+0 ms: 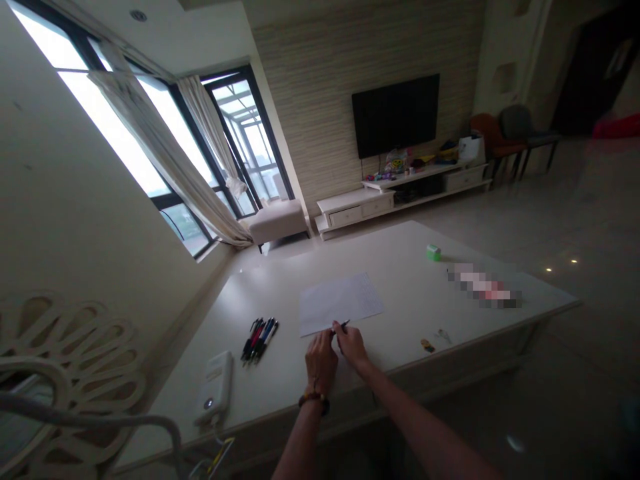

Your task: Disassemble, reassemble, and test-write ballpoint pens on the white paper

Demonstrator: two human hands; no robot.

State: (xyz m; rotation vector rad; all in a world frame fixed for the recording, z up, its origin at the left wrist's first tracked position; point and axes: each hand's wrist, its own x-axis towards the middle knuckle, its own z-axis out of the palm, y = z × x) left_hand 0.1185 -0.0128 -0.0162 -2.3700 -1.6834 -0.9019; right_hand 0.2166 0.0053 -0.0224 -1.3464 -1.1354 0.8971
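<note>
Near the front edge of the paper, my left hand (pixel 321 360) and my right hand (pixel 352 344) meet over the table. A dark, slim pen (pixel 345 324) lies between them, its end sticking out past my right fingers. Both hands are closed on it; most of the pen is hidden by the fingers. A beaded bracelet is on my left wrist. Just beyond the hands lies a white sheet of paper (pixel 340 301), with faint marks along its right side. To the left, several pens (pixel 259 340) lie side by side in a bunch.
The white table (pixel 400 280) also carries a white power bank (pixel 217 383) with a cable, a green box (pixel 433 253), a small yellowish item (pixel 427 345) and a blurred-out object (pixel 485 287). A television (pixel 397 115) hangs above a low cabinet (pixel 355 208).
</note>
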